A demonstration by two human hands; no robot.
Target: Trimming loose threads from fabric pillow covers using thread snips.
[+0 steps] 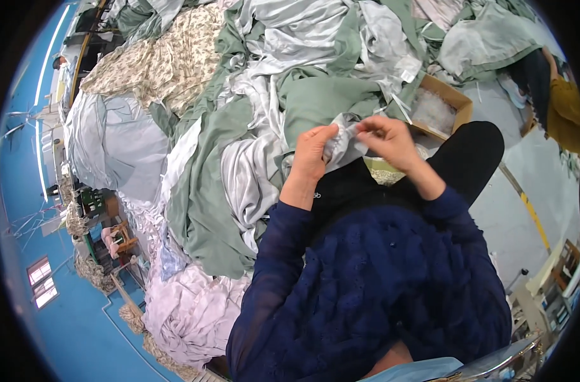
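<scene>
**Both hands pinched on a pale grey cloth edge, in front of the fabric heap**

The landmark is the big fabric heap [252,127]: green, grey-striped and floral sheets piled across the upper middle of the view.

Left hand [312,153]: at the near edge of the heap, fingers curled tight, thumb pressed against them. It grips a bunched fold of the pale grey cloth [342,143]. Not open at all; a closed pinch-grasp.

Right hand [392,141]: just beside the left, on the same near edge of the heap. Fingers bent inward, fingertips [366,127] drawn together on the cloth's upper edge. Whether something small sits between those fingertips cannot be told.

The pale grey cloth spans the short gap between the two hands and trails back into the heap, touching the green sheet behind it.

Around: a cardboard box [452,99] with whitish filling sits at the heap's right flank, just beyond the right hand. The person's dark blue sleeves and black-clad knee lie on the near side of the heap. Another person in a mustard top [567,114] stands at the far right of the heap.
</scene>
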